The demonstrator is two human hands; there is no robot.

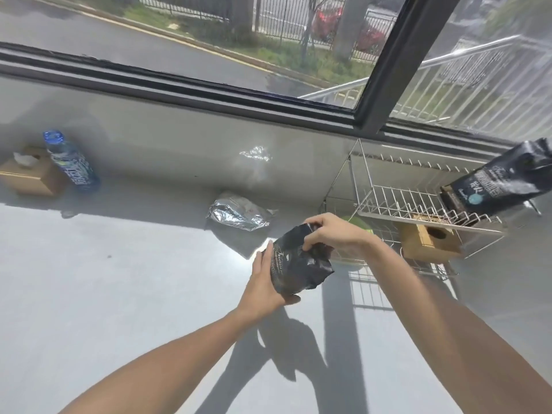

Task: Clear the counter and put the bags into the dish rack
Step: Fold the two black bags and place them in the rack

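I hold a crumpled black bag with pale lettering above the grey counter, just left of the dish rack. My left hand cups its left side and bottom. My right hand grips its top edge from above. The white wire dish rack stands at the right by the window. A second, larger black bag with a blue round label leans upright in the rack's upper tier at the far right. A silver foil bag lies flat on the counter behind my hands.
A blue-capped water bottle and a brown tissue box stand at the far left by the wall. In the rack's lower tier sit a wooden box with a round hole and a green bowl. A dark window frame runs behind.
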